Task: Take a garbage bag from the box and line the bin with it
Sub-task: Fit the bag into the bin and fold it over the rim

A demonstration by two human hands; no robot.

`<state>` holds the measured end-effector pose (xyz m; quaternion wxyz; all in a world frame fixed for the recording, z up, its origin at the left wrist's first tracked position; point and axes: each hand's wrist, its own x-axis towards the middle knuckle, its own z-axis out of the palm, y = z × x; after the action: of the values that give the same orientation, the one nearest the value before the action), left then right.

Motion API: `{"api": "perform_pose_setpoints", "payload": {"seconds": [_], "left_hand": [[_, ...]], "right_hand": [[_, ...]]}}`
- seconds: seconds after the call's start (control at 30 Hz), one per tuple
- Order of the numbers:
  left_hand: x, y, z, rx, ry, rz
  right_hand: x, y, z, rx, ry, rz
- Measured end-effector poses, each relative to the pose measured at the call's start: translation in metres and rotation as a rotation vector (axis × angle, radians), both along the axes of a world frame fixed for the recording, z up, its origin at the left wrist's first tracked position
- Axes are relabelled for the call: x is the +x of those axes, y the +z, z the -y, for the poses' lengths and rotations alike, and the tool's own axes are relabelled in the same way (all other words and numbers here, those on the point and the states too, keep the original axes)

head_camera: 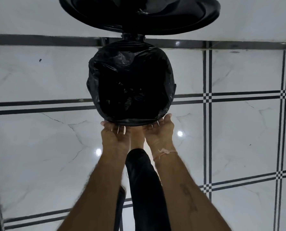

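Note:
A round bin stands on the floor with a black garbage bag [130,52] spread inside it and folded over its rim. The bin's black lid [164,17] stands open at the far side. My left hand [114,137] and my right hand [160,130] are side by side at the near rim. Their fingers are tucked under the bag's overhanging edge and hold it. The fingertips are hidden by the plastic. No box of bags is in view.
My bare foot [137,139] and black trouser leg [144,189] reach between my forearms to the foot of the bin. The floor [47,139] is glossy white marble tile with black stripe lines. A dark edge runs down the far left.

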<state>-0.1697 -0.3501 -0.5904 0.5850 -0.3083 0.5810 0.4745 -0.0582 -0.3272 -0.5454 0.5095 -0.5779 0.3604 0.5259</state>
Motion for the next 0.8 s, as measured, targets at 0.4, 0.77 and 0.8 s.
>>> {"api": "perform_pose_setpoints", "payload": {"seconds": [0.4,0.77,0.8], "left_hand": [[-0.033,-0.001,-0.027,0.028,-0.075,0.001],[-0.06,-0.004,-0.057,0.104,-0.323,-0.023],[-0.065,-0.003,-0.059,0.126,-0.364,-0.049]], "right_hand": [[0.031,-0.029,-0.002,-0.001,0.226,0.056],[0.065,-0.053,-0.034,-0.063,0.401,0.175],[0.066,-0.054,-0.034,-0.063,0.426,0.186]]}}
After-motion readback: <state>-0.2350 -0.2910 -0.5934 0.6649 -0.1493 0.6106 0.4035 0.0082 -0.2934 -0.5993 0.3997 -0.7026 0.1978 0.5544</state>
